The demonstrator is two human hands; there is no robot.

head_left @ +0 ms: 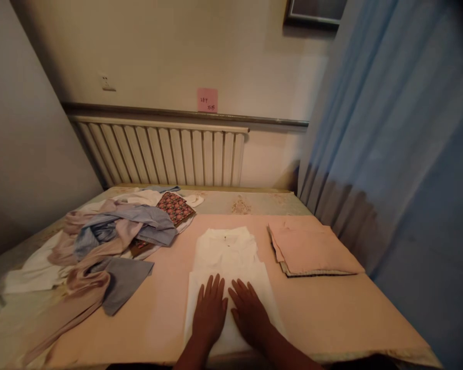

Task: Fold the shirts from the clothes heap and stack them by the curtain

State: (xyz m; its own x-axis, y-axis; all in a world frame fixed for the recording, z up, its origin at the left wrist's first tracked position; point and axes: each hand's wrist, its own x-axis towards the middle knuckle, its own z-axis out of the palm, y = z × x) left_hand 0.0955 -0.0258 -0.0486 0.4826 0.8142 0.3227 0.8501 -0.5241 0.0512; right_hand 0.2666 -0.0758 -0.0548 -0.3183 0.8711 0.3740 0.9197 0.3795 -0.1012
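A white shirt (231, 257) lies flat in front of me, its collar end pointing away and its sides folded into a long narrow shape. On its lower middle rests my left hand (209, 311), palm down with the fingers stretched out. Just beside it my right hand (250, 313) also lies flat on the cloth, fingers extended and slightly angled to the left. The two hands are close but apart, and neither grips anything. Under the shirt is a pinkish-orange cloth (162, 313) spread over the table.
A loose heap of crumpled clothes (119, 231) lies at the left. To the right is a neat stack of folded garments (312, 246), pink on top. Behind the table stand a radiator (170, 151) and a wall; a blue curtain (386, 144) hangs along the right.
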